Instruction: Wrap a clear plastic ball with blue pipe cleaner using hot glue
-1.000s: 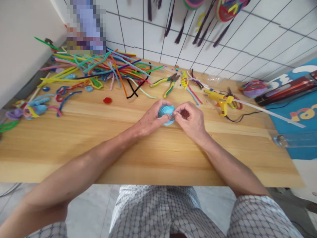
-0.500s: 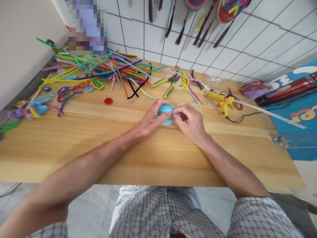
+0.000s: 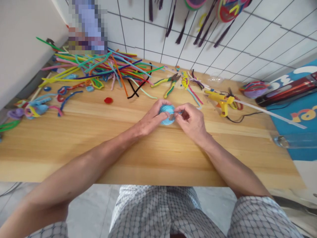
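Left hand [image 3: 151, 119] grips a blue ball [image 3: 167, 109]; right hand [image 3: 194, 121] pinches a strand [image 3: 180, 112].

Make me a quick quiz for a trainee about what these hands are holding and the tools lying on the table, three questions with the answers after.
1. True or false: the left hand holds a red ball.
2. Multiple choice: what colour is the glue gun?
A. purple
B. yellow
C. white
3. Fill in the blank: to the left of the glue gun lie the ____, with yellow-and-green handles.

Key:
1. False; it holds a blue ball.
2. B, yellow.
3. pliers.
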Demonstrator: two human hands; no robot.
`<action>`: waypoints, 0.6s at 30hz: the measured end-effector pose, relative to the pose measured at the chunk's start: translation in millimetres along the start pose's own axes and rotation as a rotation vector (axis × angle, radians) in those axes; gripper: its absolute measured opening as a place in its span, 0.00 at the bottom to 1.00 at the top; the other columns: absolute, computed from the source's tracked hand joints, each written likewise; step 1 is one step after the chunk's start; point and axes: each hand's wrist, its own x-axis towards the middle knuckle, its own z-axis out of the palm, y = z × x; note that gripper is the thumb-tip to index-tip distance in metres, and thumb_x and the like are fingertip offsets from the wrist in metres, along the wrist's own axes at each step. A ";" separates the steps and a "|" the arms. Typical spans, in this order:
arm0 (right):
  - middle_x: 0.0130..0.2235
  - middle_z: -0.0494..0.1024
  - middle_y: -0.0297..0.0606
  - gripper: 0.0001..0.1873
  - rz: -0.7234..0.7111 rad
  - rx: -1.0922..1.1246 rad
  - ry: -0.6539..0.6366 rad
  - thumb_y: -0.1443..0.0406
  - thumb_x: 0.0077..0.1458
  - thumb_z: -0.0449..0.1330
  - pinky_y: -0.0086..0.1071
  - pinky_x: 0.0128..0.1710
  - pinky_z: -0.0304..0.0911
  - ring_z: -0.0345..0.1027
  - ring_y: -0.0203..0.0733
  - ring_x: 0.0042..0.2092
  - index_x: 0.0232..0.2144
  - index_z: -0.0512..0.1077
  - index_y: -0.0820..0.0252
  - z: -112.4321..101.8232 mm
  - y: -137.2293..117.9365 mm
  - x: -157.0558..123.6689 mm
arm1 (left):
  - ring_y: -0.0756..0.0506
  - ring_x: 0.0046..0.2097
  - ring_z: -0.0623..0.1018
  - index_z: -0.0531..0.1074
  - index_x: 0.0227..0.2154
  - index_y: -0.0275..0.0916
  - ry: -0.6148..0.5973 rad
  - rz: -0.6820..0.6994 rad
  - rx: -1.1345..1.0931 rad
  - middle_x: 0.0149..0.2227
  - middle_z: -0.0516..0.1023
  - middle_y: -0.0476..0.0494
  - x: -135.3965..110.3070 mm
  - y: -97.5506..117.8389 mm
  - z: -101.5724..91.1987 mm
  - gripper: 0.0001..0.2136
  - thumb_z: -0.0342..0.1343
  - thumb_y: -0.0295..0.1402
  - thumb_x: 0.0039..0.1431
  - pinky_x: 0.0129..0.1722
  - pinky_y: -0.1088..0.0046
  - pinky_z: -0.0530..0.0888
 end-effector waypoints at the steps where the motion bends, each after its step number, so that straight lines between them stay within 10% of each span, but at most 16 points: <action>1: 0.34 0.78 0.32 0.04 0.014 0.012 -0.001 0.68 0.59 0.63 0.34 0.33 0.64 0.64 0.36 0.28 0.36 0.75 0.53 -0.2 -0.5 0.4 | 0.41 0.55 0.74 0.67 0.54 0.42 -0.002 -0.003 -0.002 0.53 0.74 0.43 0.2 -0.2 0.7 0.17 0.57 0.41 0.65 0.58 0.61 0.73; 18: 0.31 0.76 0.30 0.04 0.049 0.035 -0.032 0.68 0.56 0.65 0.34 0.32 0.62 0.62 0.35 0.27 0.34 0.78 0.54 -8.4 -5.7 5.9 | 0.39 0.58 0.75 0.70 0.53 0.42 0.079 0.036 -0.006 0.55 0.75 0.39 0.0 -2.9 8.6 0.18 0.61 0.40 0.63 0.60 0.57 0.74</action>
